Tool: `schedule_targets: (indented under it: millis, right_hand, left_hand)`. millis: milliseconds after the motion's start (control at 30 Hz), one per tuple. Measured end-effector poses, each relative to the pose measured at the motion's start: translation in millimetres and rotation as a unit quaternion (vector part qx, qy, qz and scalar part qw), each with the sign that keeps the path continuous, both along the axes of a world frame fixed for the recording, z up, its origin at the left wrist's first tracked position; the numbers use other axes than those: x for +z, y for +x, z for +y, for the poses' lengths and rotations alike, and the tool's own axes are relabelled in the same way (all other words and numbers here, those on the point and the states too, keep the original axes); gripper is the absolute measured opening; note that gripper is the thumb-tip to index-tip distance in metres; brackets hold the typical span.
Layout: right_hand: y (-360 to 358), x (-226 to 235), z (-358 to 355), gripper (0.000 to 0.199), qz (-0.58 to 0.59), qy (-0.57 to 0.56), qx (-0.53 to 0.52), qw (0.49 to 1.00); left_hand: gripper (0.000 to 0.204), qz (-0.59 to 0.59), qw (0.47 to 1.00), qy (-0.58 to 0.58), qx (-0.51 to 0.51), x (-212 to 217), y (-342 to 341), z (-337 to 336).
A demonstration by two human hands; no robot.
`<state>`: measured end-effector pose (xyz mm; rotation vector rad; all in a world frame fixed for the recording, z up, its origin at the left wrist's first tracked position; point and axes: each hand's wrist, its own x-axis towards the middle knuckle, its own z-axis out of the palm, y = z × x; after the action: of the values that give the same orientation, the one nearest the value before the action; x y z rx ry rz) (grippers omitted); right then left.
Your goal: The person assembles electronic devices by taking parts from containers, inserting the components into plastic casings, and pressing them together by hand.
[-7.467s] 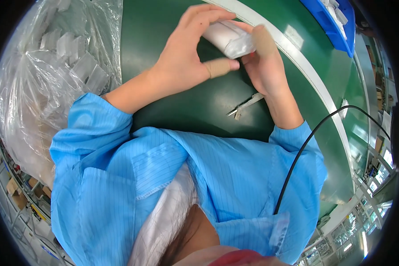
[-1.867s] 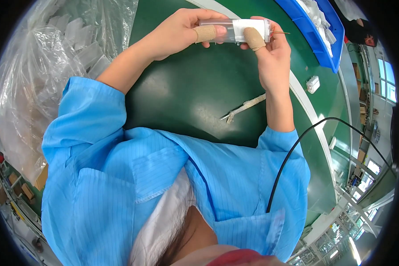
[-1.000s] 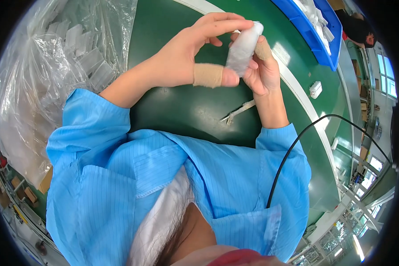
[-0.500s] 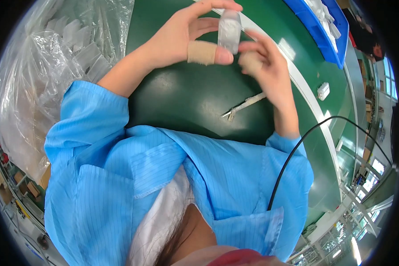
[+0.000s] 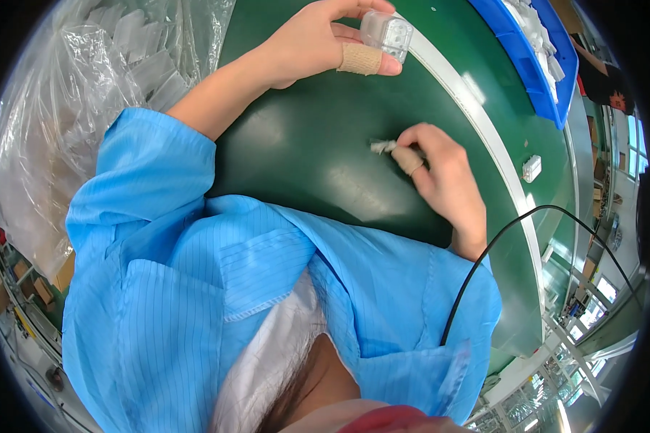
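Near the far edge of the green table, my left hand (image 5: pixel 310 45) grips a small clear plastic case (image 5: pixel 387 36) between thumb and fingers. A tan bandage covers the base of that thumb. Closer in and to the right, my right hand (image 5: pixel 444 172) is closed, its thumb wrapped in tan tape as well. Between its thumb and forefinger is one end of the slim tape-wrapped pointed tool (image 5: pixel 383 146). The tool is blurred, and most of it is hidden by the hand, so I cannot tell its exact kind.
A large clear plastic bag (image 5: pixel 58 137) full of clear plastic pieces lies at the left. At the far right stands a blue bin (image 5: pixel 531 72) with white parts. One white part (image 5: pixel 531 169) lies beyond the white strip (image 5: pixel 495 137). A black cable (image 5: pixel 549 208) arches at the right.
My right hand has moved away from the plastic case, toward me, and taken up the pointed tool from the table. My left hand has shifted slightly farther and right, turning the case.
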<state>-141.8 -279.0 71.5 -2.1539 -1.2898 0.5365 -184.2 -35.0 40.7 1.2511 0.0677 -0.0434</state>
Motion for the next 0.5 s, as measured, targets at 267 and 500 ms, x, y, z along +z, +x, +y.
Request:
schedule_targets:
  millis: [267, 500]
  right_hand:
    - [40, 1, 19, 0.015, 0.088, 0.101, -0.107, 0.985]
    - [43, 13, 18, 0.016, 0.052, 0.170, -0.111, 0.978]
  left_hand:
    - [0.065, -0.004, 0.999, -0.034, -0.004, 1, -5, 4]
    - [0.063, -0.089, 0.995, 0.033, 0.012, 3, -5, -3]
